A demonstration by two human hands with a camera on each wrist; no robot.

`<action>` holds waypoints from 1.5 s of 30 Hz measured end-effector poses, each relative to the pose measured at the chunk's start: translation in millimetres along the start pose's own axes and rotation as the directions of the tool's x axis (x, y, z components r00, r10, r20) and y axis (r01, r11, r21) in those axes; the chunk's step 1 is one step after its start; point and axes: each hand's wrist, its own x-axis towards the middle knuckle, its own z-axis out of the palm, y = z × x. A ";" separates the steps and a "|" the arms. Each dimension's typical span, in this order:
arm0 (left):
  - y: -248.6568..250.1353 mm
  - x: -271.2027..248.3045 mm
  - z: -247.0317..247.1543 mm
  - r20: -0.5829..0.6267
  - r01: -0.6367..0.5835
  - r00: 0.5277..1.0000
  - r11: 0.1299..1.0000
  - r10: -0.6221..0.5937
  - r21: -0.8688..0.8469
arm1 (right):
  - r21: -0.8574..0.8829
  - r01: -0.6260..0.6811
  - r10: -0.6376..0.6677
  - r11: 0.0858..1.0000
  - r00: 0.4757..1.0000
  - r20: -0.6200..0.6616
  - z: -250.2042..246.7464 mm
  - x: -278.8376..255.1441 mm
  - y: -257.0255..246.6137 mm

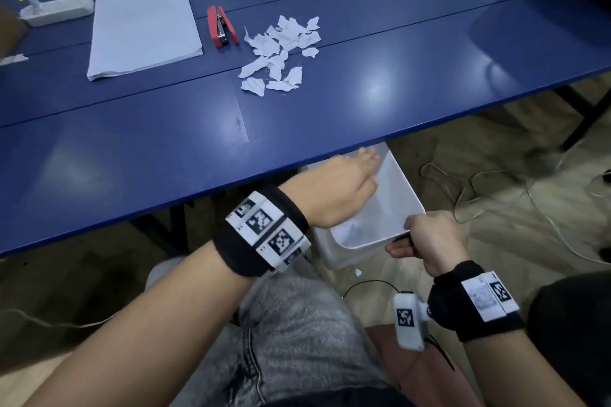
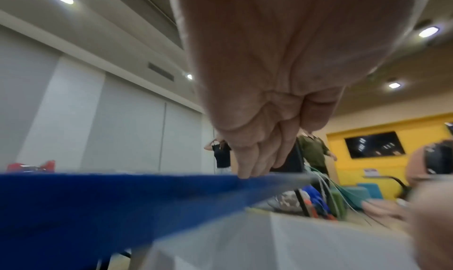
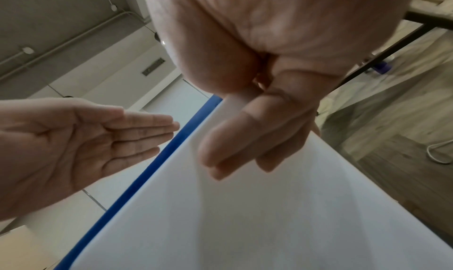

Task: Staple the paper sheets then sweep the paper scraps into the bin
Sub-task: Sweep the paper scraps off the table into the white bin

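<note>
Our right hand (image 1: 426,235) pinches the rim of the white rectangular plastic bin (image 1: 401,195), holding it under the glossy blue table's (image 1: 132,155) edge as catcher. Left hand (image 1: 344,188) flat, fingers straight, above it. Torn white paper scraps (image 1: 281,53), red stapler (image 1: 222,26), squared sheet stack (image 1: 142,26): beyond, on the tabletop.

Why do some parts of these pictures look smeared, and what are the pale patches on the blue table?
Head view: the pale patches on the table are lamp glare; the left hand is blurred. Left wrist view: table edge and bin smear close to the lens. Right wrist view: sharper, with the right hand gripping the bin rim.
</note>
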 end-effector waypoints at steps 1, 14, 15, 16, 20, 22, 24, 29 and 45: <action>-7.3 2.9 -13.9 -0.043 0.026 0.999 1.000 -0.025 0.015 | -0.008 -0.002 0.002 1.000 1.000 0.006 -0.6 -0.5 0.6; -142.0 70.5 -111.9 0.048 0.506 0.858 0.857 -0.512 0.098 | -0.030 -0.026 0.027 0.999 0.999 0.023 5.2 9.6 -0.9; -137.6 68.2 -109.2 0.045 0.479 0.872 0.870 -0.487 0.117 | -0.032 -0.019 0.019 0.999 1.000 0.019 5.6 10.6 -2.2; -129.5 63.2 -106.7 0.042 0.465 0.881 0.879 -0.471 0.105 | -0.033 -0.015 0.015 0.999 1.000 0.016 6.0 11.3 -2.3; -90.9 42.1 -81.4 0.093 0.423 0.900 0.904 -0.427 0.054 | -0.038 -0.010 0.010 0.999 1.000 0.004 5.8 14.3 -1.6; -70.0 35.3 -67.3 0.137 0.334 0.931 0.941 -0.339 0.061 | -0.046 -0.011 0.011 0.999 1.000 0.000 5.7 14.5 -1.2; -54.9 35.4 -54.6 0.163 0.274 0.946 0.960 -0.280 0.061 | -0.052 -0.011 0.011 0.999 1.000 -0.002 5.4 13.5 -0.5; -43.1 50.3 -56.4 0.118 0.200 0.973 0.980 -0.200 0.014 | -0.040 -0.019 0.019 0.999 1.000 -0.011 3.9 11.9 2.8; -21.9 56.5 -47.9 0.196 0.098 0.974 0.991 -0.115 0.094 | -0.018 -0.020 0.020 1.000 1.000 -0.009 -3.4 12.5 1.6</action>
